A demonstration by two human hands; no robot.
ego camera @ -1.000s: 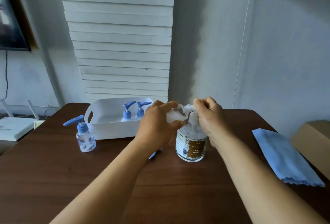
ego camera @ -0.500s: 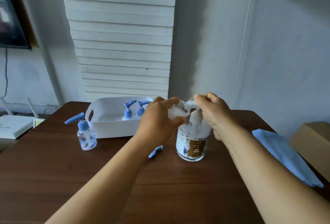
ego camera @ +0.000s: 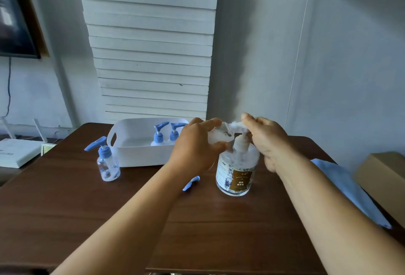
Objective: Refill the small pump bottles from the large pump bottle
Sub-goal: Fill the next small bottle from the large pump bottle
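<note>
Left hand (ego camera: pixel 195 147): grips a small open bottle (ego camera: pixel 217 136), tilted, its mouth at the nozzle.
Right hand (ego camera: pixel 266 141): fingers curled over the pump head (ego camera: pixel 240 126) of the large pump bottle (ego camera: pixel 236 168).
Table (ego camera: pixel 87 209): large bottle upright; loose blue pump cap (ego camera: pixel 191 183) beside it.
White tray (ego camera: pixel 140 154): two small blue-pump bottles (ego camera: pixel 166 135) inside.
Left of tray: another small bottle (ego camera: pixel 107 163), upright.
Right edge: blue cloth (ego camera: pixel 346 187).

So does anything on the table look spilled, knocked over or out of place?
One oddity: a blue pump cap lies loose on the table beside the large pump bottle, off its bottle. That fits the uncapped small bottle in the left hand. No spill visible; other bottles stand upright.
</note>
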